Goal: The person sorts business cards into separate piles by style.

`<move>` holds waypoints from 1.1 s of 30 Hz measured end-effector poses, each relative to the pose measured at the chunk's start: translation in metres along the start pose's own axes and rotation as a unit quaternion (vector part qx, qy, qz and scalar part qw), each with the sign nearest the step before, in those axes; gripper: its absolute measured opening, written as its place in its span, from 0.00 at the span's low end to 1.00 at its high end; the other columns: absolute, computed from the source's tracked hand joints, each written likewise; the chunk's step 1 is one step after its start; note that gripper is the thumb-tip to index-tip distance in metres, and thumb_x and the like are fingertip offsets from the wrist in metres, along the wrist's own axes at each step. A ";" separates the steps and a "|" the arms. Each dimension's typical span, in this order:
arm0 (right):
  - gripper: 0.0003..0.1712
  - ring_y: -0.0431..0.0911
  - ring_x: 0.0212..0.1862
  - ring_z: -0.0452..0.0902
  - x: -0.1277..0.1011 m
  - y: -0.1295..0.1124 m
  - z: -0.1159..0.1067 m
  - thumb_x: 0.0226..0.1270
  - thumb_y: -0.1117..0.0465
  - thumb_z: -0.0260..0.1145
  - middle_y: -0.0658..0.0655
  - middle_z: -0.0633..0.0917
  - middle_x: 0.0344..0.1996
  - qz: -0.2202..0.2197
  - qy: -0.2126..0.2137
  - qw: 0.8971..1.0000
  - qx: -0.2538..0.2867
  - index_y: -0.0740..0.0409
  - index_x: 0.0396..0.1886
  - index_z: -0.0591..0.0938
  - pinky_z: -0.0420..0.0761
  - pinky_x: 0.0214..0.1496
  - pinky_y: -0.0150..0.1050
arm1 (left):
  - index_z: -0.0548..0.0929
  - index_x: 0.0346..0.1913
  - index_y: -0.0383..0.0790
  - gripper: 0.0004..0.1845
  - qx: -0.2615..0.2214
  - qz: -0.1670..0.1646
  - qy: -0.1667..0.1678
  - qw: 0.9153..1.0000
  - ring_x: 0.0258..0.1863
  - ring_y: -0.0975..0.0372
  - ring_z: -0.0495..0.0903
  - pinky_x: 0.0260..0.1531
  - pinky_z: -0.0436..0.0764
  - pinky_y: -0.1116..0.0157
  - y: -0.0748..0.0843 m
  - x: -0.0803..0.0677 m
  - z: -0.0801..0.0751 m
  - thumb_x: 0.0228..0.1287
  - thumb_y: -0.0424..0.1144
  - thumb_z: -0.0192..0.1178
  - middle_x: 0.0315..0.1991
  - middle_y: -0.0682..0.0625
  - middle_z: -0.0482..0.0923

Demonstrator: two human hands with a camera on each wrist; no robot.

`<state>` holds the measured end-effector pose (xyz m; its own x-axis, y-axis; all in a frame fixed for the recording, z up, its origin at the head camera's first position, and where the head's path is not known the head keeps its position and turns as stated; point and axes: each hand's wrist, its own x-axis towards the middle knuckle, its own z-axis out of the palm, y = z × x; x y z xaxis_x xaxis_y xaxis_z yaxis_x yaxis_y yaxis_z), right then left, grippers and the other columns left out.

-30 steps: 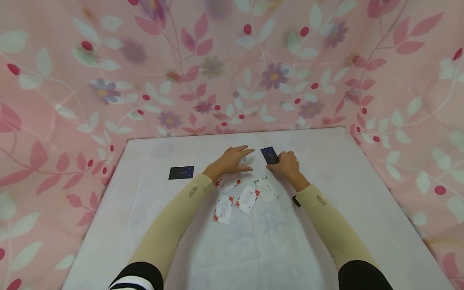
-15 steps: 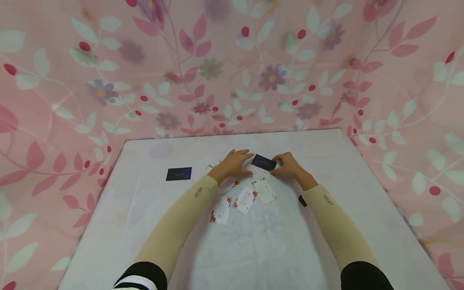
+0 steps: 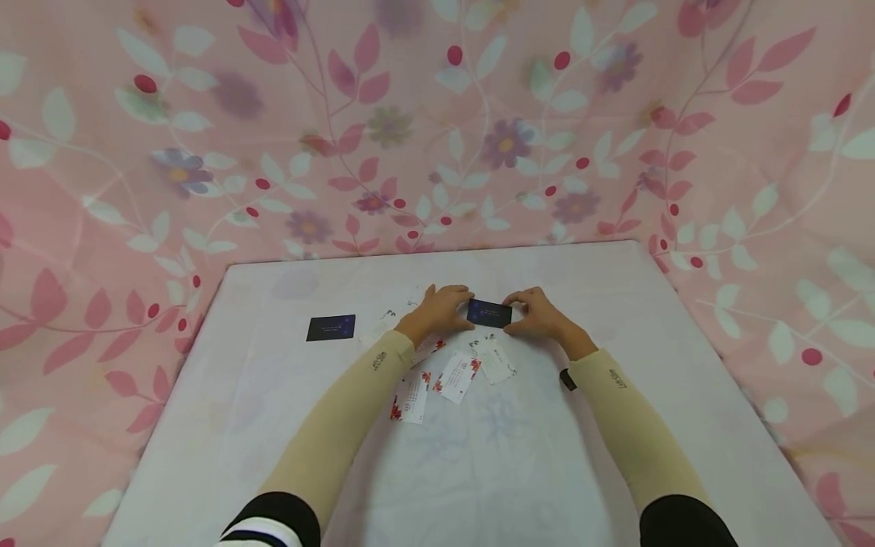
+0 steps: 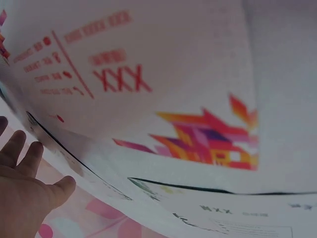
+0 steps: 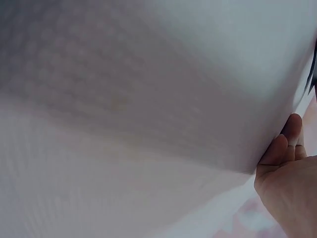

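A dark blue-black business card lies between my two hands near the back of the table. My right hand holds its right end, thumb at the near corner and a finger at the far one. At its left end is my left hand, thumb and fingers spread around the edge; whether they touch it is hard to tell. The left wrist view also shows those left fingers apart. In the right wrist view the right fingers are bent low at the table.
A second dark card lies to the left. In front of my hands are white cards with red flowers, one in the middle and another nearer, plus a white card with dark sprigs. More pale cards lie beside my left wrist.
My right hand has brought the dark card left and nearer, turning it from a slant to lie crosswise. My left hand has shifted slightly toward the card's left end.
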<state>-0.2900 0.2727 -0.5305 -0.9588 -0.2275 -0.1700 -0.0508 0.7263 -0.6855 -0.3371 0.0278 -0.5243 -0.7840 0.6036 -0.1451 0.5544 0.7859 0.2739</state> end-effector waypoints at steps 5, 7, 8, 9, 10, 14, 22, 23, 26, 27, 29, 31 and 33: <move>0.30 0.58 0.56 0.66 -0.001 0.001 0.000 0.55 0.57 0.77 0.67 0.63 0.60 0.007 0.006 1.000 0.011 0.51 0.59 0.78 0.71 0.59 0.55 | 0.71 0.71 0.49 0.37 -0.012 0.005 -0.001 1.000 0.75 0.57 0.61 0.74 0.50 0.41 0.000 0.001 -0.001 0.62 0.58 0.65 0.73 0.51 0.66; 0.33 0.58 0.57 0.66 0.000 0.002 0.000 0.55 0.56 0.77 0.67 0.63 0.61 0.011 0.008 1.000 0.012 0.51 0.61 0.77 0.71 0.60 0.55 | 0.71 0.70 0.48 0.37 -0.018 0.006 0.000 1.000 0.75 0.57 0.61 0.74 0.51 0.43 0.000 0.002 -0.001 0.62 0.58 0.65 0.72 0.51 0.68; 0.34 0.58 0.57 0.66 0.000 0.002 0.001 0.55 0.55 0.77 0.67 0.63 0.61 0.013 0.008 1.000 0.011 0.51 0.62 0.76 0.71 0.60 0.55 | 0.71 0.71 0.48 0.37 -0.021 0.007 -0.001 1.000 0.74 0.57 0.62 0.74 0.51 0.44 0.000 0.002 0.000 0.62 0.58 0.65 0.72 0.51 0.68; 0.36 0.58 0.58 0.65 0.001 0.003 0.001 0.55 0.53 0.78 0.66 0.63 0.62 0.017 0.007 1.000 0.013 0.51 0.63 0.76 0.71 0.61 0.55 | 0.70 0.71 0.47 0.37 -0.026 0.008 -0.002 1.000 0.74 0.57 0.62 0.75 0.52 0.47 -0.001 0.003 0.000 0.62 0.58 0.65 0.71 0.51 0.68; 0.37 0.58 0.58 0.65 0.001 0.003 0.002 0.55 0.52 0.78 0.66 0.63 0.62 0.018 0.007 1.000 0.011 0.51 0.64 0.75 0.71 0.61 0.55 | 0.70 0.71 0.47 0.37 -0.033 0.008 -0.004 0.999 0.74 0.57 0.62 0.75 0.53 0.49 -0.001 0.003 0.000 0.62 0.57 0.65 0.71 0.51 0.69; 0.37 0.57 0.57 0.66 0.000 0.001 0.003 0.54 0.50 0.78 0.66 0.63 0.62 0.021 0.010 1.000 0.007 0.52 0.63 0.77 0.71 0.59 0.54 | 0.70 0.71 0.46 0.37 -0.057 0.011 -0.008 0.998 0.73 0.57 0.63 0.75 0.58 0.59 -0.002 0.002 -0.001 0.62 0.55 0.66 0.71 0.51 0.69; 0.38 0.55 0.53 0.67 0.001 0.000 0.003 0.52 0.50 0.79 0.65 0.66 0.59 0.013 0.023 0.999 -0.023 0.54 0.63 0.77 0.72 0.57 0.52 | 0.71 0.70 0.47 0.36 -0.018 0.018 -0.002 1.000 0.73 0.59 0.64 0.77 0.48 0.50 -0.002 0.004 -0.002 0.62 0.59 0.64 0.70 0.52 0.71; 0.37 0.55 0.54 0.67 0.000 0.000 0.003 0.52 0.50 0.79 0.65 0.66 0.59 0.015 0.025 0.999 -0.021 0.54 0.62 0.78 0.72 0.57 0.52 | 0.72 0.70 0.47 0.36 -0.015 0.021 -0.002 1.000 0.73 0.59 0.64 0.77 0.47 0.50 -0.002 0.005 -0.002 0.62 0.59 0.64 0.70 0.52 0.71; 0.37 0.56 0.55 0.68 0.000 -0.001 0.003 0.52 0.51 0.79 0.65 0.67 0.59 0.019 0.029 0.999 -0.019 0.54 0.62 0.78 0.72 0.58 0.53 | 0.73 0.69 0.47 0.36 -0.007 0.024 -0.004 1.000 0.73 0.59 0.64 0.77 0.47 0.52 -0.002 0.006 -0.001 0.62 0.60 0.64 0.69 0.51 0.71; 0.37 0.56 0.55 0.68 0.000 -0.001 0.003 0.52 0.51 0.80 0.65 0.67 0.60 0.020 0.030 0.999 -0.019 0.54 0.62 0.78 0.73 0.58 0.53 | 0.73 0.69 0.47 0.36 -0.006 0.024 -0.005 1.000 0.73 0.59 0.64 0.77 0.46 0.52 -0.002 0.006 -0.001 0.62 0.60 0.64 0.69 0.51 0.71; 0.37 0.57 0.55 0.68 0.001 -0.001 0.003 0.52 0.51 0.80 0.65 0.67 0.60 0.020 0.031 0.999 -0.019 0.54 0.62 0.79 0.73 0.59 0.54 | 0.74 0.68 0.47 0.35 -0.002 0.024 -0.004 1.000 0.73 0.59 0.64 0.77 0.46 0.52 -0.002 0.006 -0.001 0.62 0.61 0.64 0.69 0.50 0.71; 0.37 0.57 0.56 0.69 0.001 0.000 0.003 0.52 0.50 0.80 0.65 0.67 0.60 0.021 0.030 0.999 -0.020 0.54 0.62 0.79 0.73 0.58 0.53 | 0.74 0.68 0.48 0.35 -0.002 0.023 -0.003 1.000 0.73 0.59 0.64 0.77 0.46 0.52 -0.001 0.006 -0.001 0.62 0.61 0.64 0.69 0.51 0.72; 0.37 0.57 0.56 0.69 0.002 0.001 0.002 0.52 0.49 0.79 0.65 0.68 0.59 0.022 0.028 0.999 -0.021 0.55 0.62 0.79 0.73 0.58 0.53 | 0.73 0.69 0.47 0.35 -0.010 0.023 -0.003 1.000 0.73 0.59 0.64 0.77 0.46 0.52 -0.001 0.005 -0.002 0.62 0.60 0.64 0.68 0.51 0.72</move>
<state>-0.2911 0.2716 -0.5335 -0.9743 -0.1586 -0.1596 -0.0181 0.7623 -0.6469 -0.3424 0.0298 -0.5240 -0.7563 0.6394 -0.1384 0.5834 0.7549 0.2997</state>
